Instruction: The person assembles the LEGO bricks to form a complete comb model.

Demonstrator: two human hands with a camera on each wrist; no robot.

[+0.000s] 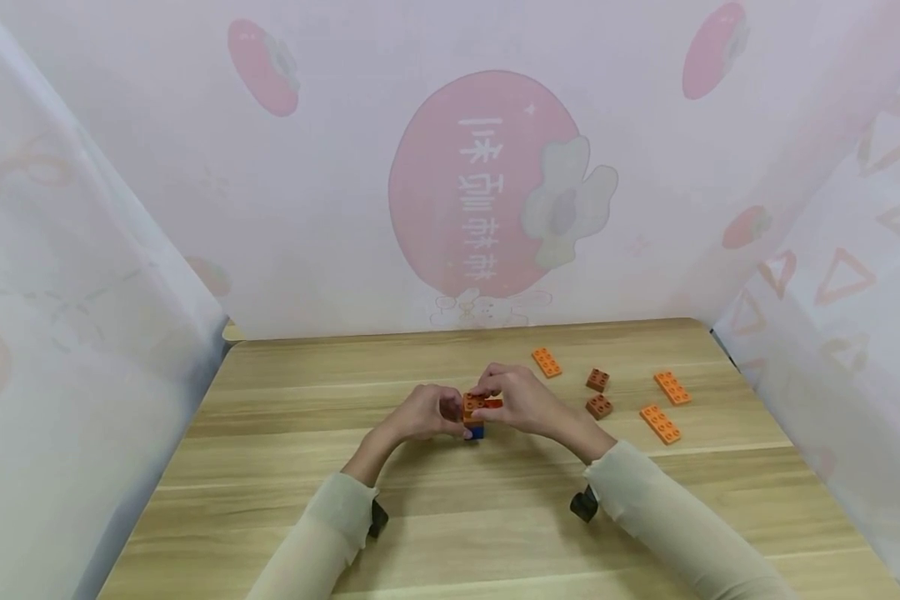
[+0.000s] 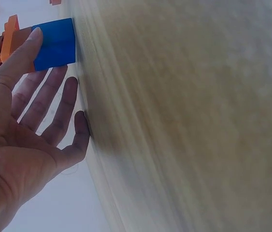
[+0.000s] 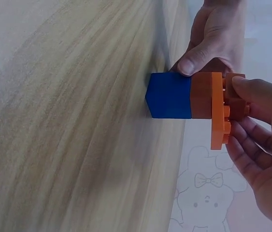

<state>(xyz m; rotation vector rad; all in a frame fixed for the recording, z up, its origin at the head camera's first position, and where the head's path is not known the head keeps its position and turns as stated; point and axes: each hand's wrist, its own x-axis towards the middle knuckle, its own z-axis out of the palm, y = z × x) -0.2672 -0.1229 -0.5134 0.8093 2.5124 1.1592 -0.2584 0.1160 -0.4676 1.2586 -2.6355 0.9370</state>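
Observation:
A small stack stands upright on the wooden table: a blue brick at the bottom, a brown brick on it, then an orange plate brick that juts out to one side. On the plate's studs sits an upper brown brick. My left hand holds the stack low, its thumb over the blue and lower brown bricks and some fingers behind. From the other side my right hand pinches the upper brown brick between thumb and fingers. Whether that brick is fully seated cannot be told.
To the right on the table lie two brown bricks and three orange plate bricks, one farther back. A printed white curtain hangs behind the table's far edge and along both sides.

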